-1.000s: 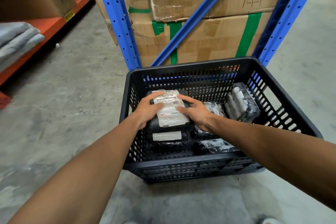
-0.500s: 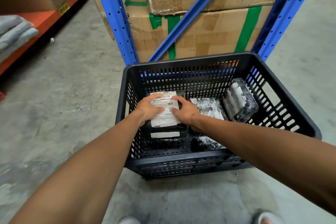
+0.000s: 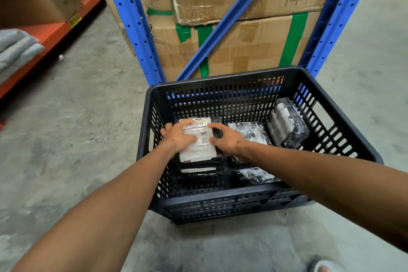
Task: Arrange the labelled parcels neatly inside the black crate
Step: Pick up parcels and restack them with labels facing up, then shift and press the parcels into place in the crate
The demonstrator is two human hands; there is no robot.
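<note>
Black plastic-wrapped parcel (image 3: 199,139) w/ a white shipping label facing up sits on top of a stack at the left side of the black crate (image 3: 220,77). Left hand (image 3: 178,137) lies spread on the label's left half, fingers pressing down. Right hand (image 3: 225,139) has fingers curled over the parcel's right edge, thumb on the label; whether it grips or just steadies, can't tell. Below it a second labelled parcel (image 3: 198,171) shows at the near edge. Right of the stack lie two more wrapped parcels (image 3: 251,132), and another parcel (image 3: 287,123) leans tilted vs. the crate's right wall.

Risks, as a judgement: slick wrap could let the top parcel slide off the stack once hands lift, esp. if it sits off-centre. The leaning parcel may topple onto its neighbours if the crate is nudged. Behind stand a blue rack (image 3: 132,24) and taped cardboard boxes (image 3: 254,46).
</note>
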